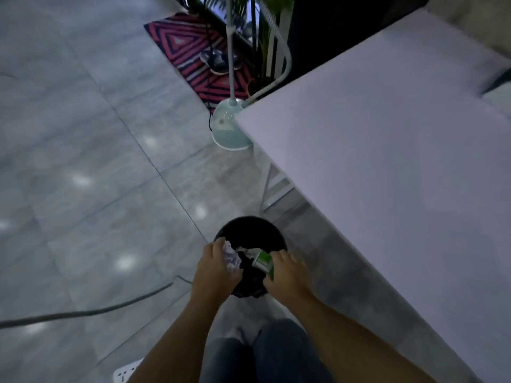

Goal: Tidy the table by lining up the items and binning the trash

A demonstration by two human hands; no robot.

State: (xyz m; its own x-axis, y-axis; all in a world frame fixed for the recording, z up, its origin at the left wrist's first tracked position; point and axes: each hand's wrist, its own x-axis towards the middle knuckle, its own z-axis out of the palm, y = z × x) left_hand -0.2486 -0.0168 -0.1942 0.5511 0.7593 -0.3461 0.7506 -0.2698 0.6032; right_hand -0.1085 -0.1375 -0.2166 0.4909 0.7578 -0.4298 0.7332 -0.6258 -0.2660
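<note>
A black round bin (249, 230) stands on the floor just left of the white table (401, 175). Both my hands hover over its near rim. My left hand (214, 268) is shut on a crumpled whitish wrapper (231, 258). My right hand (289, 275) grips a green and white packet (264, 261), tilted down into the bin's mouth. Some pale scrap lies inside the bin between the two hands. The table top in view holds none of the task's items.
A grey cable (91, 309) runs across the tiled floor at left. A white power strip (125, 373) lies by my knees. A pale appliance base with a pole and hose (228, 128) stands by the table corner, before a patterned rug (190, 48) with shoes.
</note>
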